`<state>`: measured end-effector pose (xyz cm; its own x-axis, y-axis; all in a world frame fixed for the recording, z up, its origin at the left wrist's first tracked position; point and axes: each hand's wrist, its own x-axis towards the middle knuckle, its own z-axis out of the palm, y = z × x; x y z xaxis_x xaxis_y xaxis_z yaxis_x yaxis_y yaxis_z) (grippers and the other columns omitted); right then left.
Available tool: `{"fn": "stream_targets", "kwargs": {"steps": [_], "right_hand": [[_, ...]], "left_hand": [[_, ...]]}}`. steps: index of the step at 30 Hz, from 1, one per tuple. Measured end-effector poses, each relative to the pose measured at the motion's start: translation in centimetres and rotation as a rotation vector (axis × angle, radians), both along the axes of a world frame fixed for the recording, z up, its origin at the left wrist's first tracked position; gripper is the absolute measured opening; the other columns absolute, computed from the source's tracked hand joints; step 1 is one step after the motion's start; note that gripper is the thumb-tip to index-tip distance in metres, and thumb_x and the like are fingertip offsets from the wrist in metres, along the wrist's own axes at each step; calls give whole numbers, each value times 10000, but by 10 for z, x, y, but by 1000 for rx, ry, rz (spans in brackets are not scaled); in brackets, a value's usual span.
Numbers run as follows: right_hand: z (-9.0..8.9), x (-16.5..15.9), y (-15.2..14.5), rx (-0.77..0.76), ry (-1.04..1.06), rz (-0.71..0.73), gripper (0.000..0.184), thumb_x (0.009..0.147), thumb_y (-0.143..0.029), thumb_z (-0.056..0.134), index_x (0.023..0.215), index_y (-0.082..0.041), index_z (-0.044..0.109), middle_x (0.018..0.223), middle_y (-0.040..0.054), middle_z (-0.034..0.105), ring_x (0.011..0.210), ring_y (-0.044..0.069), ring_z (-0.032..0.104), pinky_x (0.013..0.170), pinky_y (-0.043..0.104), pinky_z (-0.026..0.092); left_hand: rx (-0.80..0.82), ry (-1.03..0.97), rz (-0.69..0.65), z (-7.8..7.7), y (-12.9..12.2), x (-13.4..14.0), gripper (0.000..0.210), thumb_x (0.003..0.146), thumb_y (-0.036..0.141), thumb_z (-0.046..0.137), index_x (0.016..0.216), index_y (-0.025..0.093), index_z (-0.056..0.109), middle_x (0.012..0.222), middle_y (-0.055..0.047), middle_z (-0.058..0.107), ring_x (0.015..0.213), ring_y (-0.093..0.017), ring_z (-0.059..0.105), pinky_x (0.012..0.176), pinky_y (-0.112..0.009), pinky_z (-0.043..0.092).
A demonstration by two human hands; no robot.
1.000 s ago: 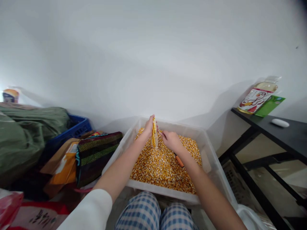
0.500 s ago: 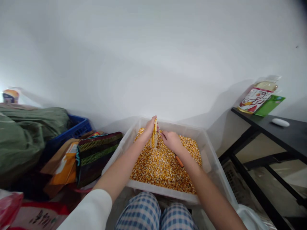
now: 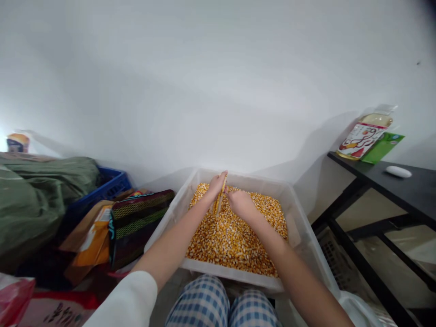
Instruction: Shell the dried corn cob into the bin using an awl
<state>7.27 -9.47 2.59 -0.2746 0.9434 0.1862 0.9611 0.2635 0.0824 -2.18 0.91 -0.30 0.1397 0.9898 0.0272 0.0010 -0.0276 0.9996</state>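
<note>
My left hand (image 3: 216,185) is closed around an ear of corn (image 3: 219,201), held tilted above the kernels, with its thumb side up. Rows of yellow kernels show along the cob's near side. My right hand (image 3: 239,202) is closed in a fist just right of the ear, its fingers turned toward the cob. The slim orange-handled tool it grips is hidden behind the hand and forearm now. Below both hands, loose corn kernels (image 3: 235,245) fill much of a translucent plastic bin (image 3: 299,227).
Left of the bin lie a dark mesh bag (image 3: 143,227), an orange-brown carton (image 3: 97,240) and a blue crate (image 3: 116,184) under green cloth (image 3: 51,195). To the right, a black table (image 3: 418,190) holds a bottle (image 3: 366,136), a green packet (image 3: 383,147) and a white object (image 3: 398,171).
The ear of corn has tipped with its top toward the right. My right fist has shifted slightly left and down against it. The orange handle below my right wrist has gone out of sight.
</note>
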Motion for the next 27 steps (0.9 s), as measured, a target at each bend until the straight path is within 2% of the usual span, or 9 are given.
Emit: {"fn": "stream_targets", "kwargs": {"steps": [8, 14, 21, 27], "right_hand": [[-7, 4, 6, -35, 121, -18, 422, 934, -292, 277, 915, -150, 673, 884, 137, 690, 804, 197, 653, 722, 247, 443], [-6, 2, 5, -41, 33, -6, 385, 919, -229, 284, 982, -123, 649, 876, 157, 683, 803, 211, 651, 737, 266, 445], [-6, 1, 4, -32, 29, 6, 381, 917, -218, 284, 975, -118, 648, 868, 163, 681, 794, 217, 651, 724, 268, 445], [-13, 4, 9, -39, 129, -2, 377, 923, -259, 305, 979, -131, 655, 898, 148, 684, 805, 194, 648, 728, 243, 426]], "left_hand": [[-2, 141, 15, -1, 0, 1, 420, 796, 530, 418, 588, 176, 505, 469, -26, 517, 401, -143, 506, 423, -246, 381], [-10, 160, 18, 3, -4, 2, 423, 799, 525, 416, 577, 171, 482, 465, -20, 503, 409, -136, 502, 433, -240, 369], [24, 239, 33, 5, -6, 2, 430, 807, 518, 408, 565, 175, 499, 467, -35, 519, 447, -152, 524, 470, -249, 372], [66, 303, 57, 8, -10, 4, 445, 809, 509, 405, 559, 164, 531, 500, -51, 546, 517, -171, 541, 509, -257, 362]]}}
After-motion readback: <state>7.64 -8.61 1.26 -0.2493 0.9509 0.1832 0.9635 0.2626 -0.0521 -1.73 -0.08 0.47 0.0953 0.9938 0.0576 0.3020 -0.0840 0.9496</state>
